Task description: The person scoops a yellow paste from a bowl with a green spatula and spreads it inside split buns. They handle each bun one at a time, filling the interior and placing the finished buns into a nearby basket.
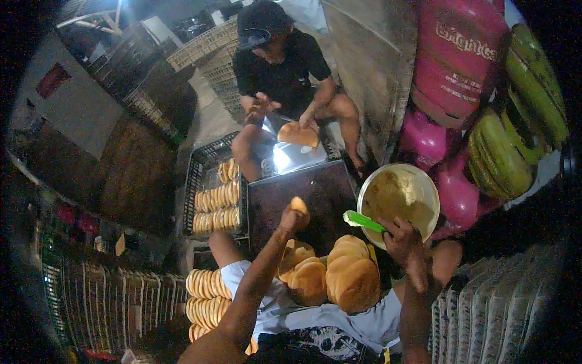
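My left hand (293,219) is closed around a small golden bread bun (299,205), held over a dark table top (297,193). My right hand (402,240) grips a green spatula (362,221) with pale cream on its tip, pointing left. The spatula lies across the near rim of a white bucket (435,212), which holds tan and creamy spread (394,191). Between my forearms, several round golden buns (353,282) lie in stacked rows at the near side of the table. My left fingers partly hide the bun they hold.
Opposite sits a person (288,79) in dark clothes, one hand on a bread loaf (297,134). Buns fill a black crate (187,206) at left; more bun rows (207,306) stand nearer. Pink cylinders (456,79) and green ribbed objects (494,155) crowd the right. Stacked crates (121,297) flank me.
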`<state>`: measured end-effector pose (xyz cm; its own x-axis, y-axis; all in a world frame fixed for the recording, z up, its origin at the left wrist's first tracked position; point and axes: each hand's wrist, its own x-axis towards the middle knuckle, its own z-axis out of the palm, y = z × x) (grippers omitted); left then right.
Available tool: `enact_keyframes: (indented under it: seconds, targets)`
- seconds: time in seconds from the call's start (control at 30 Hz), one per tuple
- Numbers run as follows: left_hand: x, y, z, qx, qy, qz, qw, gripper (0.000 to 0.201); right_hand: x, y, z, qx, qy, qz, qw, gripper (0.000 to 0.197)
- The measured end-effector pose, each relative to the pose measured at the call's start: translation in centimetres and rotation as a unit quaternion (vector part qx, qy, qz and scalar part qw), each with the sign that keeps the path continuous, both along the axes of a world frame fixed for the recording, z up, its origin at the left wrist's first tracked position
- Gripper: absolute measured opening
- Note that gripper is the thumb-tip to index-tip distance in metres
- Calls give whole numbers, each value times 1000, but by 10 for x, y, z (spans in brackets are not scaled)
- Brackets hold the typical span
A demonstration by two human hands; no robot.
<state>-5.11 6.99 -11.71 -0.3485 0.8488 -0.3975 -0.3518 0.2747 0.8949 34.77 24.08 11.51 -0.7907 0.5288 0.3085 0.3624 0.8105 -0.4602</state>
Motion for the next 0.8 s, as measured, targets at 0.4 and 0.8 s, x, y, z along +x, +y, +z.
enact_keyframes:
  seconds: [0.4, 0.8]
  targets:
    - [21, 29, 64, -257, 603, -10, 755, 61, -4, -1, -18, -63, -9, -12, 998, 30]
    - [212, -151, 146, 13, 808, -217, 547, 62, 6, -18, -7, -350, 75, -40, 933, 22]
